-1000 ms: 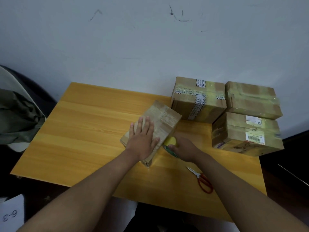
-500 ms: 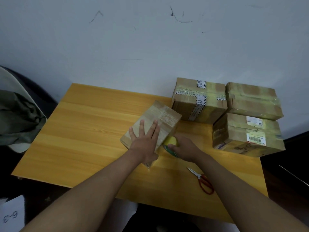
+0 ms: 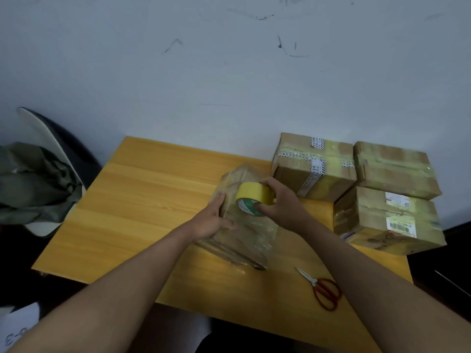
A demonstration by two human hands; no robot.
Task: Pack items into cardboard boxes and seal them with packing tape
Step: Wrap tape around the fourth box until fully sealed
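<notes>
A person works a roll of yellow packing tape (image 3: 254, 197) over a small cardboard box (image 3: 242, 225) at the centre of a yellow wooden table (image 3: 153, 200), midway through a packing job. The right hand (image 3: 280, 205) is clamped on the roll, thumb at its green-labelled core and fingers curled over the rim, holding it against the box's upper face. The left hand (image 3: 211, 220) grips the box's 9 o'clock side, fingers laid along the edge, and the box appears tipped up off the table at its far end. A glossy film of tape already covers much of the box's near face, though the blur makes it impossible to tell whether a strip is running from the roll.

At 2 o'clock from the box, three sealed parcels stand against the wall: a parcel with printed tape (image 3: 313, 166), a plain taped parcel (image 3: 395, 169) just beside it, and a labelled parcel (image 3: 387, 220) in front of both. By the look of them, these are finished. The box in hand seems closed and partly wrapped; what likely remains is completing the band, then cutting the tape. Red-handled scissors (image 3: 322, 289) lie untouched at 5 o'clock from the box, near the table's front edge. No further unpacked items or empty boxes are in view
</notes>
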